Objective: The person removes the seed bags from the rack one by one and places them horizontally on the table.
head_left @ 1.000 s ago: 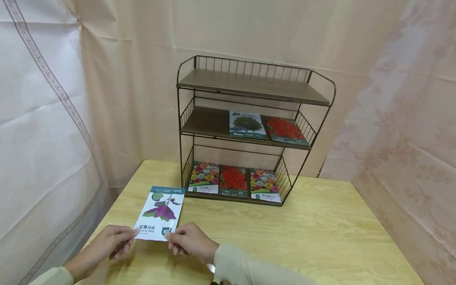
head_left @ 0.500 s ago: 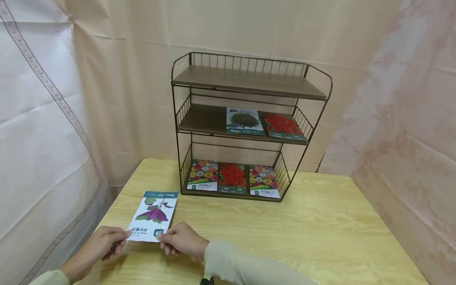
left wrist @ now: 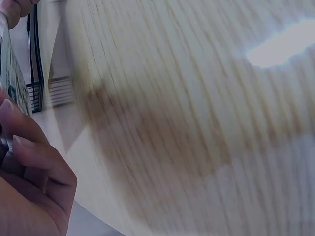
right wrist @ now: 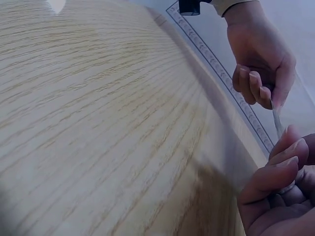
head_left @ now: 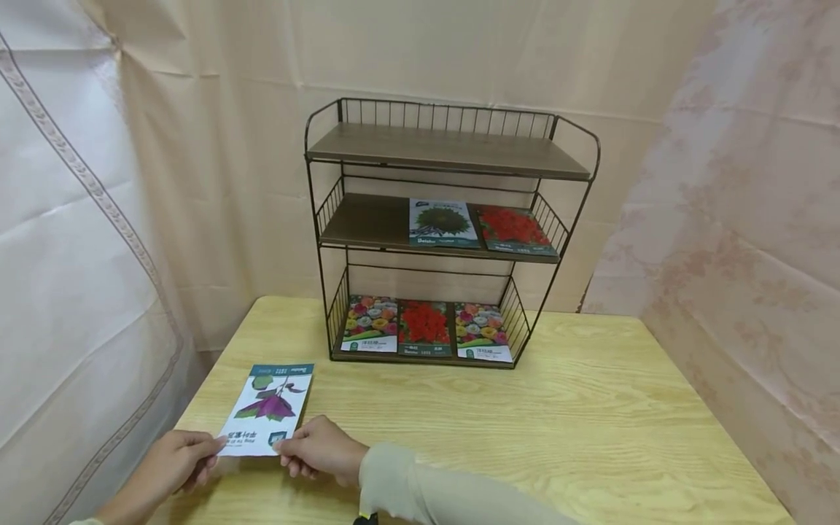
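A white seed packet (head_left: 267, 408) with a purple leaf picture and a teal band is pinched at its near edge by both hands. My left hand (head_left: 179, 461) grips the near left corner, and my right hand (head_left: 320, 448) grips the near right corner. The packet's print is upside down in the head view, its teal band pointing away from me. In the left wrist view the packet (left wrist: 12, 73) shows only as a thin slanted strip beside the curled fingers (left wrist: 37, 157). From the right wrist, the packet is seen nearly edge-on between the hands.
A three-tier rack (head_left: 453, 153) stands at the table's back. Its middle shelf carries a sunflower packet (head_left: 442, 222) and a red flower packet (head_left: 515, 228). On the bottom shelf lie a red packet (head_left: 424, 328) and two multicoloured ones. Curtains enclose the wooden table (head_left: 525, 437).
Both hands and the packet have shifted left and slightly nearer in the head view. The rack has drifted left in the picture too, as the head view turned. Both grips stay the same.
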`<state>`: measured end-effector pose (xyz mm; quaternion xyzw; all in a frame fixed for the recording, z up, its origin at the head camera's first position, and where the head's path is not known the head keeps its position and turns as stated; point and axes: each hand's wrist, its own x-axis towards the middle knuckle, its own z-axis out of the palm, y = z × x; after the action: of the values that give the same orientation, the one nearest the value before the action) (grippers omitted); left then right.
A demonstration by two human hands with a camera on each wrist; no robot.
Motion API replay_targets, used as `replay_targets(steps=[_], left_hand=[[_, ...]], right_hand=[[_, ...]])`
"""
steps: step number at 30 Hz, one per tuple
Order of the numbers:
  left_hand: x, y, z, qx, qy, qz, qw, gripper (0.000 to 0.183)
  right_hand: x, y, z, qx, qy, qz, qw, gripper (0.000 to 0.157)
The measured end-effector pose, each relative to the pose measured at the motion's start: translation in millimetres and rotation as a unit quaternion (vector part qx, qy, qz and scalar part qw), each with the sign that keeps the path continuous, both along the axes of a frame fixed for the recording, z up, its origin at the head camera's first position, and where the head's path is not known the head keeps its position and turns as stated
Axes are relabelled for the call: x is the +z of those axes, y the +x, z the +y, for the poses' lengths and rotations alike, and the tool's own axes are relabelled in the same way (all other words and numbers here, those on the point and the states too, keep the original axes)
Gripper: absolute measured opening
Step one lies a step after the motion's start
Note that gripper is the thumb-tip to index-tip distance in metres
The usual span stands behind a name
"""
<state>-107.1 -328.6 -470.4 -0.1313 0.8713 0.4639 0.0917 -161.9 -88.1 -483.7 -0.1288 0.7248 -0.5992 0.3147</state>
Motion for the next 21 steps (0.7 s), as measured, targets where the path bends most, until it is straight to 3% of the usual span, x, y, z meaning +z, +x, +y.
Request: replay_targets(steps=[9,21], left_hand=[[-3.1,2.8,-2,-0.002,-0.05,-0.013,0.9987,0.037],[-12.7,4.3,-8,-0.007,-0.07,-0.017,0.9974,0.035]], right_hand=[[1.9,-0.5,-5,0.029,0.026,-0.007,0.999,0.035],[-3.9,0.0,-14,0.021,0.034,-0.01,0.999,0.035]])
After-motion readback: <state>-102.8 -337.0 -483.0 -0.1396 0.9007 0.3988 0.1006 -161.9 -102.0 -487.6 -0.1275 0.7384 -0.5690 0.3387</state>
